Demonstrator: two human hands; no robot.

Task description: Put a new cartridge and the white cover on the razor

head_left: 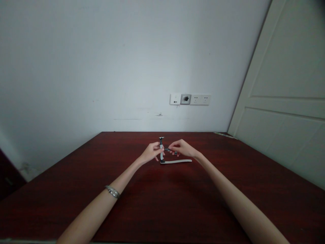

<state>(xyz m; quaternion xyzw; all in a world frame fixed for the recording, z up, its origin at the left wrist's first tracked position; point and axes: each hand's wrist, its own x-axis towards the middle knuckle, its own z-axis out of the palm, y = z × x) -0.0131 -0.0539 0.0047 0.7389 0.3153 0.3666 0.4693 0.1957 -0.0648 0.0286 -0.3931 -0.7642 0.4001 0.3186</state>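
A slim white upright post [161, 152] with a black joint at its foot and a small dark T-shaped head [161, 138] stands on the table. From that joint a flat white bar [177, 161] runs to the right, low over the tabletop. My left hand [151, 152] is closed around the post, thumb at its front. Just to the right, my right hand [182, 148] pinches a small dark piece [167, 149] close against the post's side. Whether that piece is joined to the post, I cannot tell. My right fingers partly cover it.
The dark red wooden table [142, 203] reaches back to a pale wall [101, 67]. Sockets [200, 99] and a grey-framed plate with a black knob [186, 99] are on the wall. A white panelled door [284, 84] stands at the right. A bracelet [112, 191] circles my left forearm.
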